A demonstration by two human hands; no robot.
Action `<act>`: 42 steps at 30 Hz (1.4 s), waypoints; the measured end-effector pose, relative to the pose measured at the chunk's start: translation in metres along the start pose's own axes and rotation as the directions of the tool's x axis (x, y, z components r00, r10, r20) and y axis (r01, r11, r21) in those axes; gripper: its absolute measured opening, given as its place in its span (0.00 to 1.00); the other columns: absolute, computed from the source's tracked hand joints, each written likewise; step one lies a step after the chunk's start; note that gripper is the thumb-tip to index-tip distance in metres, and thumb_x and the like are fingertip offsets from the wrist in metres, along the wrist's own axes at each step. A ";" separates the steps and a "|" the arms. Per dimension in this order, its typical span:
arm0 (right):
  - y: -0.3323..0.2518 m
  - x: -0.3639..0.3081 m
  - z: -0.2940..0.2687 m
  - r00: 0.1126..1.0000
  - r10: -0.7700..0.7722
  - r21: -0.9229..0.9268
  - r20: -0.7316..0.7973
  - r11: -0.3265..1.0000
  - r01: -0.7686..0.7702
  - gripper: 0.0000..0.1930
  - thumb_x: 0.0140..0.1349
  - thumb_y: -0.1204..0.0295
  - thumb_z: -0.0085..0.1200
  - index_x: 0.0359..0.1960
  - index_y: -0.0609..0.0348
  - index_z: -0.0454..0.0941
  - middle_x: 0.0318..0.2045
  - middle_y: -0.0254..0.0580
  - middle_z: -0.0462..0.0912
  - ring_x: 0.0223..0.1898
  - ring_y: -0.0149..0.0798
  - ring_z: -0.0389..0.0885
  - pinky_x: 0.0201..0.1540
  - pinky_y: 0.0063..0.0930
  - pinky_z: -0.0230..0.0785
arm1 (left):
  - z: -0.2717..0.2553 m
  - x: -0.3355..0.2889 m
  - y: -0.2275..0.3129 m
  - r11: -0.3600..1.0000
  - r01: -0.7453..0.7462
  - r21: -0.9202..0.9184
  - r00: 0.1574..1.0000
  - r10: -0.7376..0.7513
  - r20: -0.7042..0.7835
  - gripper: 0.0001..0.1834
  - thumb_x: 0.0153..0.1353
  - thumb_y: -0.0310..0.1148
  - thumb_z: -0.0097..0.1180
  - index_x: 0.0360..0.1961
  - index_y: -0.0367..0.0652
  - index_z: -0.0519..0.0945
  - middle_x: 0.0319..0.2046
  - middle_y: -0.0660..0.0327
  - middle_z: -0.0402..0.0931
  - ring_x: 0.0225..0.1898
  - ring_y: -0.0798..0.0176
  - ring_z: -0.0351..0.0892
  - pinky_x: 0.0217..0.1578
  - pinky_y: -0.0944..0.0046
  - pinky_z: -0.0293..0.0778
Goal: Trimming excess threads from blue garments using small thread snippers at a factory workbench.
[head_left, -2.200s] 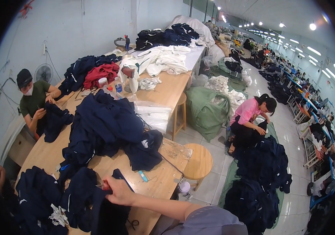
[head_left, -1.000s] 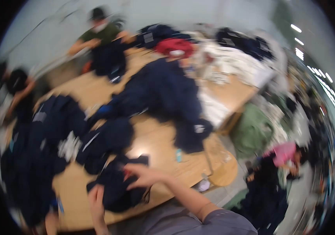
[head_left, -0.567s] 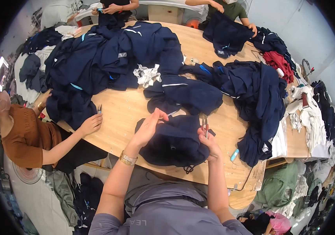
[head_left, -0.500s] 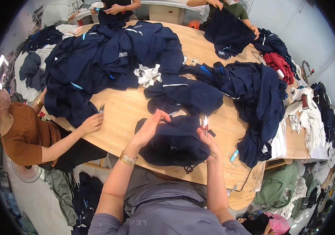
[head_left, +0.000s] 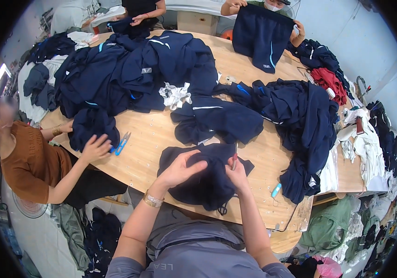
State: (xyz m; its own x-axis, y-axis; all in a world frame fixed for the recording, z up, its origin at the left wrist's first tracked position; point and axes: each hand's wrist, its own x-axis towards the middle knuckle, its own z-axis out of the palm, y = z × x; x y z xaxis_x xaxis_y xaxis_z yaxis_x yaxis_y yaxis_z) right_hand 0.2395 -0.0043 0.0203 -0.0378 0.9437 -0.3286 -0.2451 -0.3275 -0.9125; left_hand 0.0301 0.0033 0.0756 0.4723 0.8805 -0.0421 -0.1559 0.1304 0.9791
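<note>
The left hand, thumb spread, has lowered to the navy garment; the right hand still clutches snips.

Surface, pale wood-grained, edge curved, bearing one crumpled navy garment at the left fingers and right fingers, with a single navy garment just beyond both. Left of the left fingers, one pair of blue-handled snips; farther out on that side, a large navy heap, a tangle of white strips at its near edge. Right of the right fingers, a second navy heap, one light-blue tool beside it, and, farther off, a red garment.
</note>
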 end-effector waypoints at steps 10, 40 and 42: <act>-0.061 -0.037 0.051 0.784 -0.611 -0.407 0.109 0.692 0.595 0.12 0.56 0.74 0.57 0.32 0.60 0.64 0.22 0.34 0.71 0.23 0.29 0.70 0.27 0.21 0.64 | 0.016 0.000 0.007 0.983 0.007 0.181 0.992 0.016 -0.124 0.13 0.50 0.27 0.63 0.36 0.37 0.75 0.34 0.64 0.77 0.37 0.74 0.73 0.40 0.72 0.70; 0.058 -0.031 -0.014 0.959 -0.223 -0.169 -0.173 0.966 0.194 0.13 0.57 0.78 0.55 0.33 0.60 0.60 0.24 0.35 0.74 0.23 0.25 0.73 0.27 0.17 0.68 | -0.008 -0.041 -0.013 0.698 0.128 0.704 0.883 0.242 -0.401 0.07 0.52 0.26 0.59 0.34 0.39 0.77 0.28 0.54 0.77 0.31 0.57 0.78 0.32 0.65 0.72; 0.060 -0.029 -0.006 0.952 -0.261 -0.201 -0.160 0.953 0.228 0.14 0.57 0.77 0.56 0.33 0.60 0.60 0.24 0.34 0.74 0.23 0.24 0.72 0.27 0.17 0.67 | -0.002 -0.045 -0.028 0.772 0.177 0.611 0.885 0.147 -0.443 0.05 0.53 0.27 0.58 0.31 0.38 0.77 0.26 0.57 0.78 0.26 0.65 0.78 0.26 0.69 0.71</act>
State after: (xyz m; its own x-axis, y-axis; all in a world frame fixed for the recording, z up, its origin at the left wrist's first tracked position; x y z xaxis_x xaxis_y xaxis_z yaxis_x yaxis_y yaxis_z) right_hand 0.2317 -0.0519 -0.0267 0.1826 0.9766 -0.1135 -0.0476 -0.1065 -0.9932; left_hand 0.0110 -0.0394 0.0496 0.0108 0.9998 0.0190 0.4932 -0.0219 0.8696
